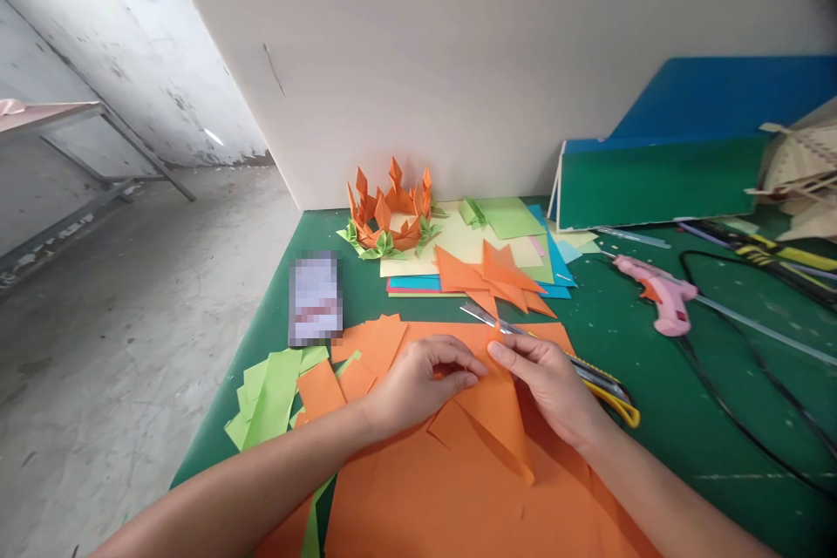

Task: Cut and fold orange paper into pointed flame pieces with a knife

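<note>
Between my hands is a partly folded piece of orange paper (500,414), its loose lower corner curling downward. My right hand (546,375) pinches its upper edge between thumb and fingers. My left hand (432,379) has thumb and fingertips closed at the paper's left edge. Under both hands lies a large orange sheet (425,497). Just beyond my fingers are several orange folded pieces (493,279) with pointed ends. A crown of folded orange paper (392,209) with green leaf-like pieces stands at the back.
Scissors (490,318) and a yellow cutter (608,397) lie by my right hand. Farther right rests a pink glue gun (657,292) with a black cord. Green paper strips (271,397) and a pixelated rectangular object (315,298) are at left. A green board (654,183) stands behind.
</note>
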Motion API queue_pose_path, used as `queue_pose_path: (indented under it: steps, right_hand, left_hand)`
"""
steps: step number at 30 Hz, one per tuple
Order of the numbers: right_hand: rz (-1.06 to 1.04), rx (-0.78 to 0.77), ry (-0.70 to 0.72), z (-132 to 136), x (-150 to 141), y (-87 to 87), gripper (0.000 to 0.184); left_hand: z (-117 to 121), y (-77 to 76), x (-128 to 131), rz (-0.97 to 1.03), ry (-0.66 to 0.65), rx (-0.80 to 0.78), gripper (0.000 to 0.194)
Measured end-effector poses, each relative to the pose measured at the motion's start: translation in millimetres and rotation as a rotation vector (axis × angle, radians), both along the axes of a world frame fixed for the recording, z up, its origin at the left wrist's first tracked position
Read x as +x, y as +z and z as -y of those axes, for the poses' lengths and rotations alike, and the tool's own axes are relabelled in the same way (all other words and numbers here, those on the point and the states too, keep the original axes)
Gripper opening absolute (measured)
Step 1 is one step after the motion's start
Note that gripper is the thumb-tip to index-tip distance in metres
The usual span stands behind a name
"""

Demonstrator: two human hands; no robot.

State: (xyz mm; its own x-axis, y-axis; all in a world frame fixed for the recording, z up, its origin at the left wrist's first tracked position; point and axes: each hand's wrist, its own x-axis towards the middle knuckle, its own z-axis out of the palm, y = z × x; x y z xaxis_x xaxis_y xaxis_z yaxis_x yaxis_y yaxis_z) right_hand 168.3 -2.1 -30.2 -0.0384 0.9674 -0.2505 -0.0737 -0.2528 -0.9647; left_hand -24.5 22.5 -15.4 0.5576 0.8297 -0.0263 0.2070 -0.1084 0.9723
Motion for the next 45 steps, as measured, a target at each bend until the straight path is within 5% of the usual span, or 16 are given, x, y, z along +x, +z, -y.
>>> queue_pose_path:
  steps: [29, 45]
  right_hand:
    - [-0.057, 0.033, -0.043, -0.1, -1.4, 3.7, 0.027]
    - [-0.198, -0.086, -0.01, -1.8, 1.4, 8.8, 0.025]
  left_hand:
    - [0.8, -0.1, -2.6, -0.027, -0.139, 0.077, 0.031]
    - [2.0, 3.8, 2.8, -0.045, -0.188, 0.124, 0.049]
